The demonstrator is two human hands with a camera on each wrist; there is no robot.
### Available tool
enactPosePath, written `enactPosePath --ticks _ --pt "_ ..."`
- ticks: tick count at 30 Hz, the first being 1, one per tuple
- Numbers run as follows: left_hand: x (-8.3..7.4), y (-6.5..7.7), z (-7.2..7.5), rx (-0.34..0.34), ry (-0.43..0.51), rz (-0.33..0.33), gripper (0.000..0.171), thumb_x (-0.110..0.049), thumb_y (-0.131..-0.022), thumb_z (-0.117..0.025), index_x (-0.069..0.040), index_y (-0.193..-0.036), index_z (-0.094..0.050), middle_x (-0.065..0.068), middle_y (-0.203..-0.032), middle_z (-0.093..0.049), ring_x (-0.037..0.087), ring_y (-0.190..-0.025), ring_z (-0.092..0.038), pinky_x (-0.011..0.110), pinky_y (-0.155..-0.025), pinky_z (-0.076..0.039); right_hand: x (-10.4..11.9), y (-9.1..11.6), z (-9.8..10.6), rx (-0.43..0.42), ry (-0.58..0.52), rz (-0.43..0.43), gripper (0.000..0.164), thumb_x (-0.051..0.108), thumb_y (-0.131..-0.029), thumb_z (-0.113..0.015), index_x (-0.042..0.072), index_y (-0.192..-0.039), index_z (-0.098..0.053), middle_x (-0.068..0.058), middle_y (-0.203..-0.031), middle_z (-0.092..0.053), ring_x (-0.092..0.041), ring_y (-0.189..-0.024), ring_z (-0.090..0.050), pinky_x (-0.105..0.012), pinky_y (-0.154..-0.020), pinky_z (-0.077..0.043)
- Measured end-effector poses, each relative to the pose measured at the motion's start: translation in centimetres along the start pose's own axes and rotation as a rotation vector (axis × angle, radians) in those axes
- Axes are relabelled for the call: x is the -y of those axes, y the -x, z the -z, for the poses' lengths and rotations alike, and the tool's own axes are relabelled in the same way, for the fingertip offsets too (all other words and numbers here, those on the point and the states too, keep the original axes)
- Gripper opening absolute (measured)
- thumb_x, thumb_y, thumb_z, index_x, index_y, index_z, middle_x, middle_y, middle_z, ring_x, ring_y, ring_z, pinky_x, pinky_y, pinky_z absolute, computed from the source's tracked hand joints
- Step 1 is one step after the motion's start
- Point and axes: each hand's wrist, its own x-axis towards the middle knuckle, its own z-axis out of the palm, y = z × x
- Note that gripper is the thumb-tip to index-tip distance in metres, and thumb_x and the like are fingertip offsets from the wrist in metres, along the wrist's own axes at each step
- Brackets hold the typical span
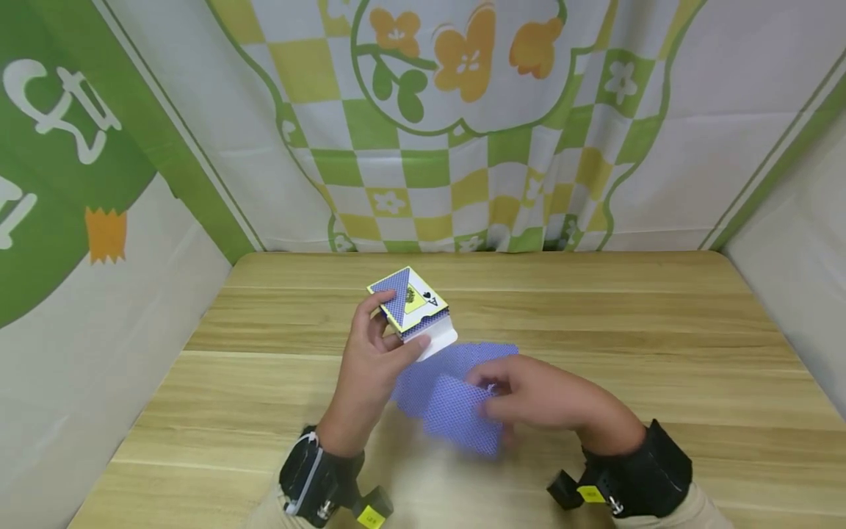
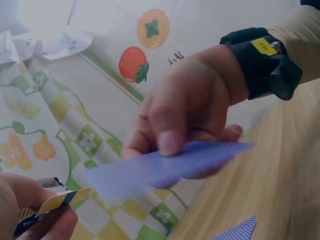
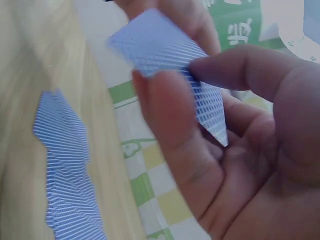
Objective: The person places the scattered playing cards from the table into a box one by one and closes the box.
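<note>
My left hand (image 1: 378,353) grips a playing card box (image 1: 413,297), its top face printed with an ace of spades. The box's white flap (image 1: 436,336) hangs open toward me, and blue-patterned card backs show at its mouth. My right hand (image 1: 535,393) pinches a blue-backed playing card (image 1: 463,419) between thumb and fingers, just right of and below the box. In the left wrist view this card (image 2: 165,165) is tilted and a little blurred. Under both hands, more blue-backed cards (image 1: 413,382) lie overlapping on the table; the held card covers part of them.
The wooden table (image 1: 628,316) reaches back to a hanging cloth (image 1: 423,169) with checks and flowers. Printed cloth (image 1: 73,184) also lines the left side. Both wrists wear black straps with small camera blocks (image 1: 375,505).
</note>
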Motion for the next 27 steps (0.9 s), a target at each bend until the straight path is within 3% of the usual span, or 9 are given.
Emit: enactPosePath --ticks 2,4,12,20,27 --pt "0.0 0.0 0.0 -0.003 -0.012 -0.003 0.079 0.016 -0.084 -0.070 -0.018 -0.147 -0.036 0.009 -0.144 -0.048 0.029 -0.110 -0.064 0.028 -0.086 -0.060 0.4 -0.1 0.3 -0.023 -0.084 -0.012 0.020 0.010 -0.098 -0.059 0.005 -0.116 -0.065 -0.009 -0.097 -0.067 -0.026 -0.076 -0.067 -0.043 -0.057 -0.061" --pt "-0.1 0.1 0.1 -0.005 -0.026 -0.004 0.080 0.015 -0.084 -0.071 -0.019 -0.147 -0.036 0.010 -0.143 -0.048 0.029 -0.110 -0.064 0.029 -0.086 -0.060 0.6 -0.1 0.6 -0.053 -0.135 -0.019 0.023 0.013 -0.100 -0.059 0.003 -0.120 -0.062 -0.012 -0.100 -0.068 -0.028 -0.080 -0.067 -0.041 -0.056 -0.061" --pt "-0.1 0.1 -0.2 -0.011 -0.046 -0.004 0.079 0.016 -0.084 -0.070 -0.018 -0.146 -0.036 0.009 -0.145 -0.047 0.029 -0.108 -0.066 0.031 -0.085 -0.060 0.8 -0.7 1.1 -0.092 -0.389 -0.011 0.031 0.016 -0.104 -0.054 -0.004 -0.127 -0.051 -0.016 -0.090 -0.066 -0.014 -0.058 -0.061 -0.023 -0.047 -0.051" --pt "0.0 0.3 -0.3 0.038 0.025 -0.059 0.079 0.021 -0.082 -0.064 -0.013 -0.146 -0.033 0.018 -0.145 -0.044 0.023 -0.101 -0.069 0.027 -0.080 -0.060 0.8 -1.1 1.0 -0.171 -0.511 -0.040 0.036 0.018 -0.103 -0.056 -0.004 -0.131 -0.049 -0.012 -0.087 -0.066 -0.011 -0.056 -0.061 -0.022 -0.047 -0.050" --pt "-0.2 0.5 -0.4 0.033 -0.010 -0.063 0.078 0.019 -0.082 -0.063 -0.015 -0.146 -0.035 0.015 -0.146 -0.045 0.024 -0.105 -0.068 0.028 -0.082 -0.060 1.3 -1.5 0.6 -0.173 -0.570 -0.001 0.037 0.016 -0.102 -0.057 -0.005 -0.130 -0.046 -0.011 -0.087 -0.066 -0.011 -0.060 -0.062 -0.023 -0.051 -0.053"
